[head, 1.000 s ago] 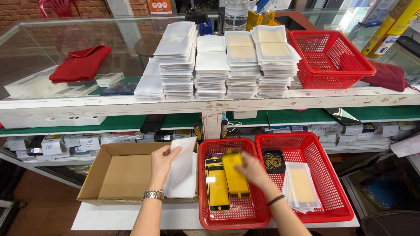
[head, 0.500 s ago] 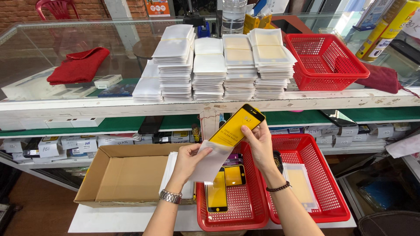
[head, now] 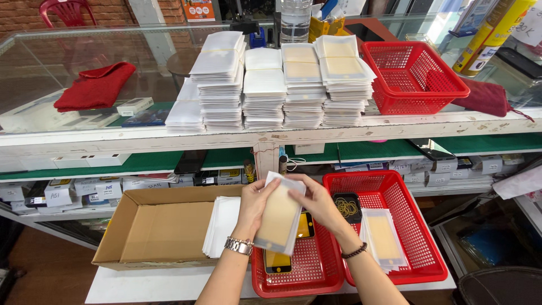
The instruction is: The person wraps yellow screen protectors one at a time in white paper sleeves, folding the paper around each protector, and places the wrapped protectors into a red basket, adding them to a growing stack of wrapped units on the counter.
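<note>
My left hand (head: 254, 204) and my right hand (head: 316, 204) together hold a white sleeve (head: 279, 216) with a yellow screen panel inside it. The sleeve is above the nearer red basket (head: 316, 271), where more yellow and black panels (head: 278, 261) lie. A cardboard box (head: 164, 229) sits to the left with a stack of white sleeves (head: 221, 226) leaning in it. A second red basket (head: 415, 226) on the right holds filled sleeves (head: 383, 240) and a black tub of rubber bands (head: 346, 207).
On the glass counter above stand stacks of bundled white sleeves (head: 265, 85), a red basket (head: 412, 76), a red cloth (head: 96, 85) and a dark red pouch (head: 485, 96). Shelves under the counter hold small boxes (head: 59, 192).
A yellow panel was picked from the basket, raised up, and slid into the white sleeve. Both hands have now come down with the sleeved panel.
</note>
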Motion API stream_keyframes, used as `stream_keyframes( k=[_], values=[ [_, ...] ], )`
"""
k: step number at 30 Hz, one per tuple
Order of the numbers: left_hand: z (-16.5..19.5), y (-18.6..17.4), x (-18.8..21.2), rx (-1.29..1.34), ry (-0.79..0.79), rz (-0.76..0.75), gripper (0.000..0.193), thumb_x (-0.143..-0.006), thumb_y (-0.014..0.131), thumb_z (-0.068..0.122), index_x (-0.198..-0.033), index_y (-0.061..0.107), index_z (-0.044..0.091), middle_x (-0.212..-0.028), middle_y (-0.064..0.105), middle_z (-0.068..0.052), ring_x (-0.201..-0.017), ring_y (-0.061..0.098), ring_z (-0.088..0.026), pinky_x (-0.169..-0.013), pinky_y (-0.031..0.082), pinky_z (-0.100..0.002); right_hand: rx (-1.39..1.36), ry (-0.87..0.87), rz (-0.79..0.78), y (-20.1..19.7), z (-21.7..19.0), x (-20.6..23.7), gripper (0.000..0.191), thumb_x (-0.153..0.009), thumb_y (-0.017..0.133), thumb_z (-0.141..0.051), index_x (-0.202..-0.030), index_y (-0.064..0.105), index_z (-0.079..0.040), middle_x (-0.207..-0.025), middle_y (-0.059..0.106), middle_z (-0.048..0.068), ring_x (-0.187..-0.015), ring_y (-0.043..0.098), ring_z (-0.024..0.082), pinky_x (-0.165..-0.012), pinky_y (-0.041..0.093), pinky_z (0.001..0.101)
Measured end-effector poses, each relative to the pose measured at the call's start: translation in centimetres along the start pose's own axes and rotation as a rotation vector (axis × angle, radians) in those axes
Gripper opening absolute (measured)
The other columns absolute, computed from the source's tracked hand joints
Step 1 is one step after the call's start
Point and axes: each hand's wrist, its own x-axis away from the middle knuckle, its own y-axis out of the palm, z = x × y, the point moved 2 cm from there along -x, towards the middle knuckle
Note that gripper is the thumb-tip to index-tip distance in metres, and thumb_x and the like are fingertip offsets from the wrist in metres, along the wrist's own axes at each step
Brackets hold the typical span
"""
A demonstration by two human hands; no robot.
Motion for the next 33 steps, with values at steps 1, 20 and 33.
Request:
stream_keyframes(
  k=[1,20,33],
  values=[
    [-0.5,0.3,-0.3,0.030,0.007,-0.012,0.032,-0.088,0.078,0.022,-0.105,0.075,-0.004,-0.093,0.078,-0.015,-0.074,0.072,-0.017,-0.065,0.057,-0.030,-0.118,0.049,-0.038,-0.1,0.5,0.6,0.068,-0.090,0.070,-0.007,-0.151,0.039,-0.010,-0.124,0.067,0.012,-0.104,0.068,0.015,-0.088,0.058,0.0291],
    [-3.6,-13.2,0.4,-1.220,-0.037,0.574,0.041,-0.074,0.086,0.029,-0.104,0.071,0.006,-0.100,0.077,-0.015,-0.100,0.072,-0.032,-0.092,0.056,-0.046,0.749,0.189,0.533,-9.0,9.8,5.4,0.020,-0.093,0.065,-0.026,-0.099,0.071,-0.008,-0.086,0.074,0.015,-0.075,0.074,0.029,-0.071,0.059,0.0416],
    [-1.4,-10.4,-1.9,-1.848,0.655,0.177,0.019,-0.083,0.059,0.001,-0.098,0.069,-0.005,-0.077,0.072,-0.019,-0.071,0.075,-0.028,-0.060,0.059,-0.038,1.003,0.681,-0.133,7.9,11.8,3.2,0.073,-0.081,0.074,-0.067,-0.110,0.070,0.000,-0.106,0.073,0.021,-0.097,0.073,0.033,-0.085,0.062,0.0418]
  ],
)
